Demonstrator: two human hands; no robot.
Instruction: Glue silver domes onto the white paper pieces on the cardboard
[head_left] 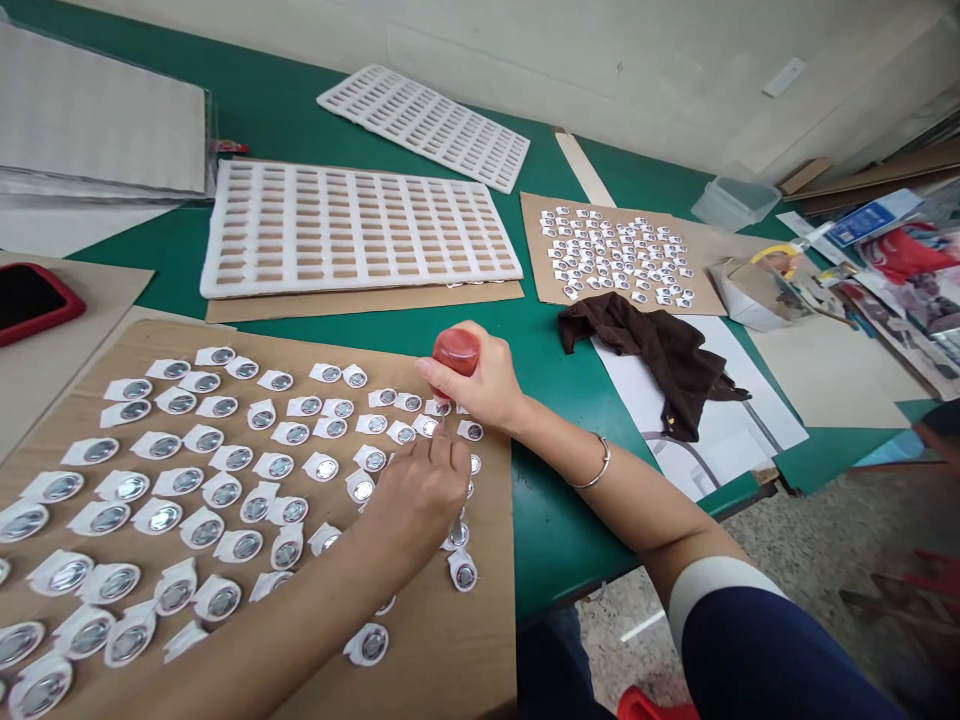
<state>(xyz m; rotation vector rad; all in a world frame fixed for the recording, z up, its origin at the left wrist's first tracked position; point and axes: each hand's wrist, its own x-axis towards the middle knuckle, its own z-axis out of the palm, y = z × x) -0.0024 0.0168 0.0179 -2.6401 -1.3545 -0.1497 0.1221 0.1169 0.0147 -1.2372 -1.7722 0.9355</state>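
Observation:
My right hand (487, 375) is wrapped around a red round-ended bottle (456, 352), held upright with its round end up. A thin tip points down from it toward the pieces on the cardboard sheet (442, 670). Just in front, my left hand (424, 485) is closed with fingers bent, close to that tip. A slim metallic thing (457, 525) shows under the left hand; its kind is hidden. Around both hands lie rows of small white tabs with round silvery discs, such as this disc piece (367, 645) near the front.
A white slotted foam tray (360, 230) lies beyond the sheet, with another foam tray (427, 120) behind. Further right are a second cardboard sheet (551, 290) bearing similar pieces, a dark brown cloth (660, 350) and a clear plastic box (735, 200). A red-cased phone (34, 300) sits left.

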